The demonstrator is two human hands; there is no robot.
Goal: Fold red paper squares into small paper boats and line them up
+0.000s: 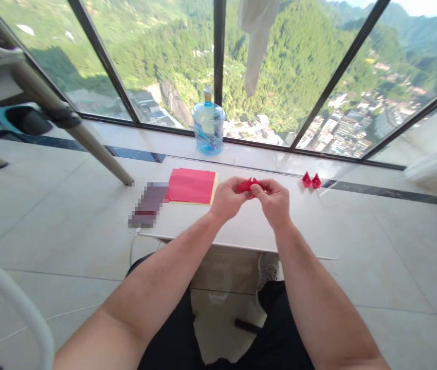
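A small folded piece of red paper (246,185) is held between both hands above the low white table (218,226). My left hand (229,197) has its fingers closed on the paper's left end. From the other side my right hand (274,199) pinches it, thumb on top. The fingers hide much of the folds. Left of my hands lies a stack of red paper sheets (192,186), with a yellowish edge showing underneath. Two small folded red paper shapes (311,180) with pointed tips stand side by side at the table's far right.
A blurred-out phone-like object (149,204) lies at the table's left, a white cable (132,246) running down beside it. Behind the table stands a large blue water bottle (208,128) against the window. Chair legs (98,151) are at upper left, and a white curved bar (18,303) at lower left.
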